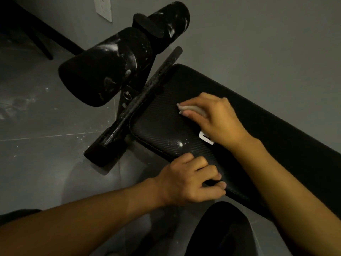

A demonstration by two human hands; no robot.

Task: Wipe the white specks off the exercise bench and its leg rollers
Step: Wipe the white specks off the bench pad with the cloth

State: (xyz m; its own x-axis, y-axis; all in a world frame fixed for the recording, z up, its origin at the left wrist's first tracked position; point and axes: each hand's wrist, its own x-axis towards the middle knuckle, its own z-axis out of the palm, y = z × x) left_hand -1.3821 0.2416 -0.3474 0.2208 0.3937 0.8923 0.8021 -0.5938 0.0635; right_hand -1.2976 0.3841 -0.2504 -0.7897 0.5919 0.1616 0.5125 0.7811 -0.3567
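The long black bench [162, 115] lies slanted, from the leg rollers [103, 71] beyond the fingers back under them. Right fingers [201, 99] pinch a white cloth [193, 108] on it; left fingers [210, 172] grip its edge.

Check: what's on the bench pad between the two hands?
Head view: a white speck cluster and a white tag on the bench pad, between right hand holding the cloth and left hand.

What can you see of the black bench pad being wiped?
The bench pad is black, padded, with a ribbed, vinyl-like cover and rounded corners. White specks dot its near side; a white tag lies on it. The right-hand grip presses a whitish cloth on top; the left-hand grip clasps its near edge. A speckled bar crosses beside its end.
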